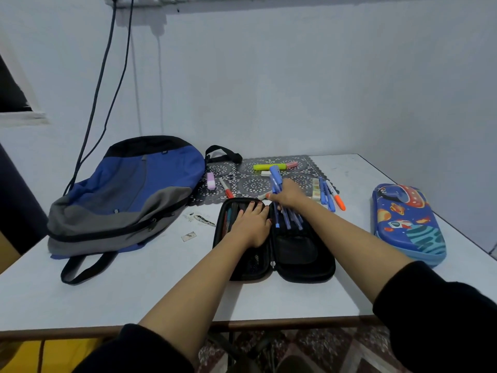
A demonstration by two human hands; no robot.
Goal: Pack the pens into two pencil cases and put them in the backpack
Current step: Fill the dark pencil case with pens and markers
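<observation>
The black pencil case [295,254] lay open on the white table [134,292] in front of the person, with both halves facing up. The left hand [251,224] rested flat on the left half of this case, the fingers straight and close together, and it gripped nothing. The right hand [287,195] was closed around a bundle of blue pens [277,181], with the fingers curled around the middle of the bundle. The bundle stood tilted: its upper ends pointed up and away toward the wall, and its lower ends touched the inside of the right half of the case. The backpack [126,189] lay flat on the left side of the table, near the case but not touching it; I could not tell if its zip was open. The blue pencil case with a space print [408,224] lay closed at the right side of the table, well apart from the hands. Behind the black case, on a dark lace mat [250,181], there were a yellow highlighter [269,166], a white eraser [265,173] and a red marker [226,187]. Just right of the right hand, some loose blue pens [325,193] and an orange marker [336,196] lay side by side
</observation>
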